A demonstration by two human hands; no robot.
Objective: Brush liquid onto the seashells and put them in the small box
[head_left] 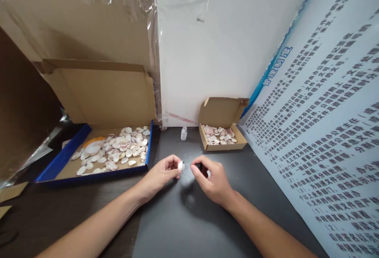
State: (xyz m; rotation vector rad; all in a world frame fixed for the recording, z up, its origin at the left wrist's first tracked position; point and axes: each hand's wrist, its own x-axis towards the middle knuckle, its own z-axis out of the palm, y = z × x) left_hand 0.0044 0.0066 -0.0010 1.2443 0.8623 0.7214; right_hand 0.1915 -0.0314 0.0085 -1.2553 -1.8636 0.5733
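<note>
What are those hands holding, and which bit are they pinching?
The left hand pinches a small white shell-like piece by one side. The right hand holds a small black object, mostly hidden; its gripped part can't be told.

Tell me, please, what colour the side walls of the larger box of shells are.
The side walls are blue, best seen in the head view.

Shell (180, 166) at centre: white. Large box (63, 158), left: blue walls, plain brown lid (111, 94). Small box (225, 146), right of centre: brown. Mat (189, 230), lower centre: dark grey. Panel (314, 108), right: pale blue, dark lettering (334, 199).
</note>
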